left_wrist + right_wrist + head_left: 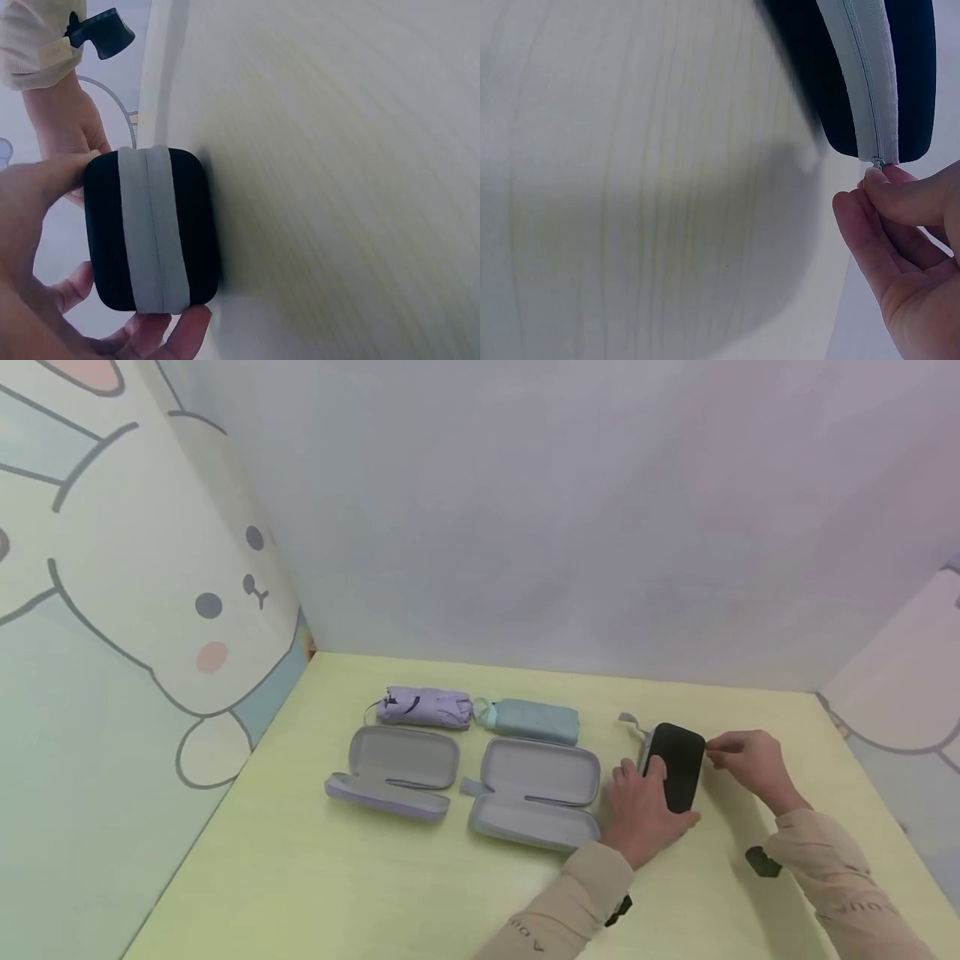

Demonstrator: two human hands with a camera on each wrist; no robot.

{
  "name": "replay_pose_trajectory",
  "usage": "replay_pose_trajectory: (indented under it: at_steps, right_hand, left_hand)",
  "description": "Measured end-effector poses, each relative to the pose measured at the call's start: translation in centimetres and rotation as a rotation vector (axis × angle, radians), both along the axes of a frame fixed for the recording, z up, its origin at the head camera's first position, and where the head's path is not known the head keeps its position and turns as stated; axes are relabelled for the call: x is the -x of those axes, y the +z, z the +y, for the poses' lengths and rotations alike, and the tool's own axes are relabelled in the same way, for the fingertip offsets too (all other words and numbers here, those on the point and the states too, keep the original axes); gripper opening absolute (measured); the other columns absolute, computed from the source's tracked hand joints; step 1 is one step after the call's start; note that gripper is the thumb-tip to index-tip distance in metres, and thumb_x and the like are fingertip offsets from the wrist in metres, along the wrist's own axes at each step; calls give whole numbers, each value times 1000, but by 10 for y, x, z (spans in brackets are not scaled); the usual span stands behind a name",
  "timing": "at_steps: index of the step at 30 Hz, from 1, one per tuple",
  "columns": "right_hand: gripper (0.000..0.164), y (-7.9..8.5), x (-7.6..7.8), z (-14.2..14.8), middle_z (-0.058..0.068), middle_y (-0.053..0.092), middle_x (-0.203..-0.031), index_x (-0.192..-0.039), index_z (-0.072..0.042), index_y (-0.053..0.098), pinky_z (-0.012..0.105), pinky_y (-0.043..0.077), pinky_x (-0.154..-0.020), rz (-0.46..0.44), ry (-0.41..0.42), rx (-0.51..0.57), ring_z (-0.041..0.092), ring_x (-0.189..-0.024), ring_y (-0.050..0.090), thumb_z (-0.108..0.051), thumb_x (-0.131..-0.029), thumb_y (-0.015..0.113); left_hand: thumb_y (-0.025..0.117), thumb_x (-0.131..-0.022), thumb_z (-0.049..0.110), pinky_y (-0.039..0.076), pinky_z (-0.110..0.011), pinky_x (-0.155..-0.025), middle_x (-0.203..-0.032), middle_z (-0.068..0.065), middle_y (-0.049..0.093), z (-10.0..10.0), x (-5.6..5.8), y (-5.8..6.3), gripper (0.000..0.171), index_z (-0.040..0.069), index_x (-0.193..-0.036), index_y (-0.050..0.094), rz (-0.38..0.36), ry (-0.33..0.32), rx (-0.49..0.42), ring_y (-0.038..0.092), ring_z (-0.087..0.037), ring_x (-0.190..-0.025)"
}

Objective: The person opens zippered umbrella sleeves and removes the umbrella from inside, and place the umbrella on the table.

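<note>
A black zip case (682, 762) with a grey zipper band (154, 232) lies at the right of the table, its zipper closed along the sides that show. My left hand (643, 806) grips the near part of the case, thumb on one side and fingers round the other. At the far right corner, my right hand (753, 768) pinches the small metal zipper pull (878, 162) between thumb and finger. A grey loop strap (633, 722) sticks out on the case's left. What lies inside the case is hidden.
Left of my hands lie two opened cases, one grey-green (536, 822) and one lilac (386, 797), both with grey linings. Behind them rest a folded purple umbrella (426, 707) and a folded teal umbrella (536, 720). A pale wall (555, 527) rises at the table's back edge.
</note>
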State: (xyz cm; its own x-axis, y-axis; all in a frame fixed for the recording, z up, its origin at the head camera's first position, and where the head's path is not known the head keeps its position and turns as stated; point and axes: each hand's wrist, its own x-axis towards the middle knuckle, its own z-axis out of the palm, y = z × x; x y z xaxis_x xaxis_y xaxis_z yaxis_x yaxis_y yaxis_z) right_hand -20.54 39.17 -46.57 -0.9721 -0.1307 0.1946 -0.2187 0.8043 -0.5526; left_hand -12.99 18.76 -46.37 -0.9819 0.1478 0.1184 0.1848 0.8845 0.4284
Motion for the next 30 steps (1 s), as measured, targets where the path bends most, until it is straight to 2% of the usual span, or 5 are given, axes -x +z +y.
replay_pose_trajectory:
  at_steps: [4, 7, 13, 21, 30]
  right_hand:
    - [8, 1, 1, -2, 11, 68, -65, -85, 4, 72, 23, 40, -49, -8, 0, 9, 8, -55, 62, 0, -80, 69]
    - [8, 1, 2, -3, 11, 68, -66, -86, 4, 72, 23, 41, -49, -12, 2, 3, 10, -56, 62, 0, -80, 68]
    - [10, 1, 2, -5, 11, 69, -69, -87, 5, 72, 24, 42, -50, -24, -6, -9, 13, -57, 64, 1, -81, 66]
    - [11, 0, 3, -7, 12, 69, -69, -87, 6, 72, 26, 41, -49, -41, -14, -10, 18, -59, 64, 3, -80, 64]
    - [11, 0, 2, -11, 13, 69, -71, -87, 6, 72, 25, 43, -49, -55, -13, -4, 15, -58, 64, 3, -81, 64]
  left_hand:
    - [77, -63, 59, 29, -21, -59, -89, 5, 39, -5, -1, 2, 57, 32, -102, 45, -32, -45, -12, 37, -8, -81]
    - [81, -61, 54, 29, -19, -59, -93, 4, 38, -7, -2, 4, 62, 34, -108, 45, -54, -102, -13, 35, -8, -84]
    - [82, -63, 49, 31, -18, -58, -106, -1, 40, -4, -5, 6, 71, 39, -124, 47, -77, -196, 1, 36, -12, -86]
    - [77, -63, 60, 33, -20, -56, -116, -4, 40, 1, -4, 8, 76, 43, -130, 46, -69, -204, 76, 38, -15, -92]
    - [77, -62, 61, 33, -20, -55, -111, -2, 42, 8, -4, 5, 69, 40, -123, 52, -22, -155, 68, 41, -13, -91]
